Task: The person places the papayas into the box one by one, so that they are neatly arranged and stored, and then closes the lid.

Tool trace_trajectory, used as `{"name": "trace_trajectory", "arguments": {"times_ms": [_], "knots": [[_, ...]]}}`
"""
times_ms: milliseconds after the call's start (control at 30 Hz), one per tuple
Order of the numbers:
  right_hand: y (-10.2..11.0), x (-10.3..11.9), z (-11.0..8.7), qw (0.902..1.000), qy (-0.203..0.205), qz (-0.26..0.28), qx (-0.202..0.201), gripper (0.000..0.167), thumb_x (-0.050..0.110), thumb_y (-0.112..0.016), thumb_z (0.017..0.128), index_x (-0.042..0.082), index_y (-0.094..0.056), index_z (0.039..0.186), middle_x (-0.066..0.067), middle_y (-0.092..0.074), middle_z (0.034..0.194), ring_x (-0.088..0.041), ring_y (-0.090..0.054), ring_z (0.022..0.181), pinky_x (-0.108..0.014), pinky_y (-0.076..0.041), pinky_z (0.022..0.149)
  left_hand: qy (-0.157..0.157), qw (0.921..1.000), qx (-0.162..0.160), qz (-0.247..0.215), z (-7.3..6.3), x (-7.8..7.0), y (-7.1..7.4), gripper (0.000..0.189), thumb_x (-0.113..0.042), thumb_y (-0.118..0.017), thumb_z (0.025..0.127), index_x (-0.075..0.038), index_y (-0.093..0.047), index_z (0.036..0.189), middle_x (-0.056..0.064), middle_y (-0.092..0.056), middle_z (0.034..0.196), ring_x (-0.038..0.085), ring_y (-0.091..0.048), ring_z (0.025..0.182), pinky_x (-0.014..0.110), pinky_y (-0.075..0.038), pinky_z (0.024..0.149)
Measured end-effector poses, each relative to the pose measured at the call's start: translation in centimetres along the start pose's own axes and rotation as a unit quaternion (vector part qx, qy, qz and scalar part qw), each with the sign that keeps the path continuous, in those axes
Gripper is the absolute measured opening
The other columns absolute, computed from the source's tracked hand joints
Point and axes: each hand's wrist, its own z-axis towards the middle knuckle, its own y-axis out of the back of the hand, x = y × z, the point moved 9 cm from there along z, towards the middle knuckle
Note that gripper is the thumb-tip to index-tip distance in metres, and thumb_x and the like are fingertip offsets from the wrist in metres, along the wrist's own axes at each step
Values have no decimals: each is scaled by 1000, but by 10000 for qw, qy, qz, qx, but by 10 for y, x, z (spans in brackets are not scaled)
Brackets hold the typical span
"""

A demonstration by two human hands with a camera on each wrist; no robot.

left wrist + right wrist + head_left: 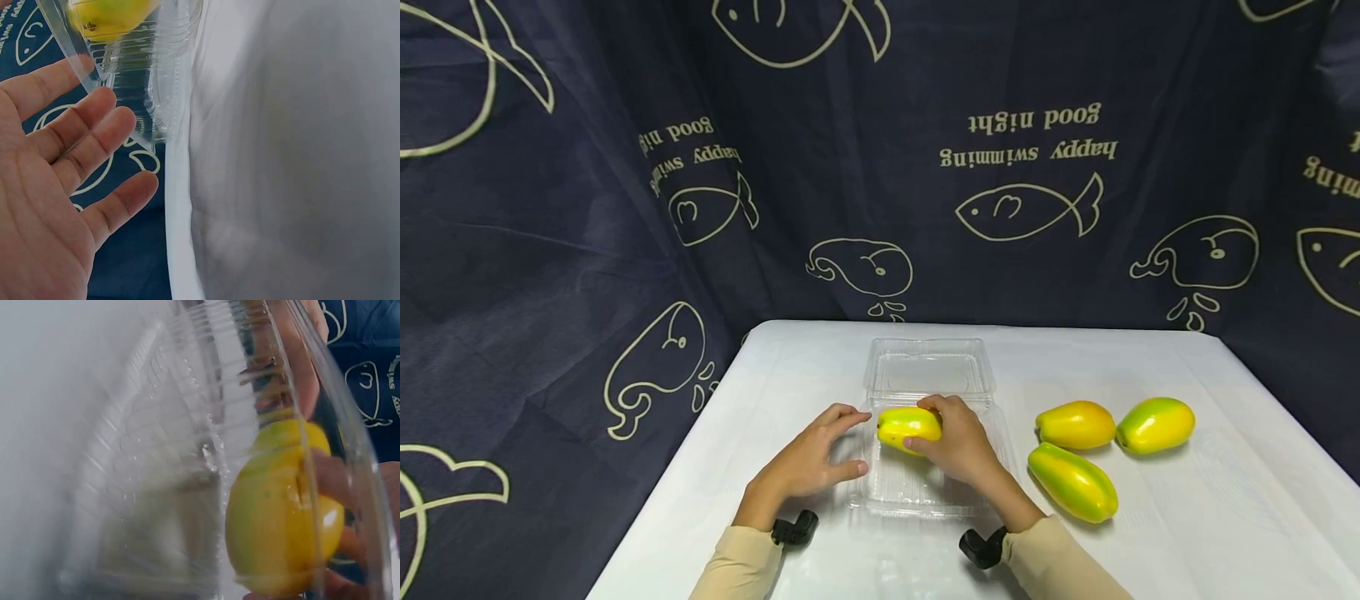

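A yellow-green papaya is held in my right hand, thumb on its near side and fingers on its far side. It is over the base of a clear plastic clamshell box, whose lid lies folded back behind. The right wrist view shows the papaya through the box's clear wall. My left hand is at the box's left side, fingers and thumb spread and holding nothing. In the left wrist view, the left hand's fingertips are close to the clear wall; whether they touch it I cannot tell.
To the right of the box lie three more papayas: one at the back, one further right and one nearer. They rest on a white-covered table. Dark blue printed cloth hangs behind and on the left.
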Motion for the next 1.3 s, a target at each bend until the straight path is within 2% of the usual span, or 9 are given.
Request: {"name": "trace_trajectory", "arguments": {"times_ms": [400, 633, 967, 1300], "knots": [[-8, 3, -3, 10000, 54, -19, 41, 55, 32, -88, 76, 11, -67, 123, -10, -65, 114, -22, -59, 97, -41, -47, 83, -17, 9999, -55, 154, 0, -1, 3, 71, -47, -74, 88, -24, -48, 150, -12, -45, 142, 15, -49, 131, 49, -46, 108], [-6, 4, -1, 10000, -9, -8, -39, 57, 33, -87, 77, 11, -67, 126, -16, -59, 118, -25, -59, 96, -43, -49, 84, -21, 9999, -27, 145, 2, -3, 4, 71, -48, -72, 88, -24, -46, 151, -11, -44, 142, 16, -49, 131, 49, -47, 107], [-8, 3, 1, 9999, -101, 32, -53, 59, 33, -86, 77, 10, -66, 127, -16, -57, 116, -27, -59, 98, -45, -50, 86, 72, 9999, -39, 151, 1, -2, 4, 70, -47, -73, 88, -27, -47, 150, -12, -45, 141, 15, -48, 131, 49, -46, 108], [-11, 4, -4, 10000, -48, -5, 25, 61, 33, -87, 77, 10, -65, 129, -19, -56, 121, -28, -61, 99, -48, -51, 88, 48, 10000, -25, 38, -3, -2, 0, 71, -46, -73, 88, -22, -48, 150, -12, -45, 143, 16, -48, 133, 51, -45, 108]]}}
